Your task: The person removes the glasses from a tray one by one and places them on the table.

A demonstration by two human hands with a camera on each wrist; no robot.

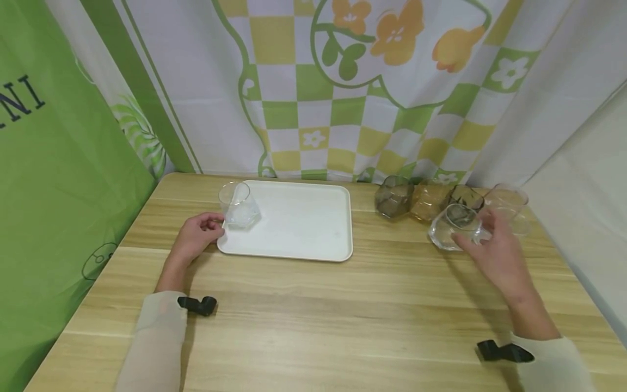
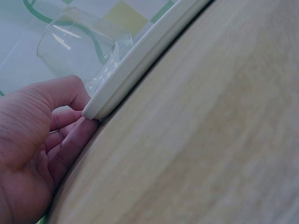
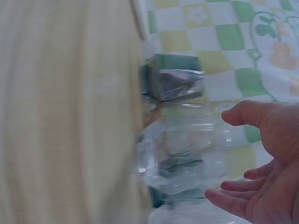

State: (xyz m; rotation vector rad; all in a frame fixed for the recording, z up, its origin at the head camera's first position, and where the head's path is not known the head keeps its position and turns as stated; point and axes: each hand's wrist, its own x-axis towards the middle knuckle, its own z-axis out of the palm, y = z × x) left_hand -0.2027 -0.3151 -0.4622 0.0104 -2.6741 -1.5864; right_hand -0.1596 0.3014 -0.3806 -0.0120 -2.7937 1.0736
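A white rectangular tray lies at the back left of the table, with a clear drinking glass upright on its left end. My left hand pinches the tray's left edge beside that glass; the left wrist view shows the fingers at the rim. Over at the right, my right hand is spread, thumb and fingers apart, around the upper part of another clear faceted glass. In the right wrist view the thumb and fingers stand near that glass's rim.
Behind the clear glass stand a dark grey glass, an amber glass, another dark glass and a pale pinkish glass. A patterned curtain hangs along the wooden table's back edge.
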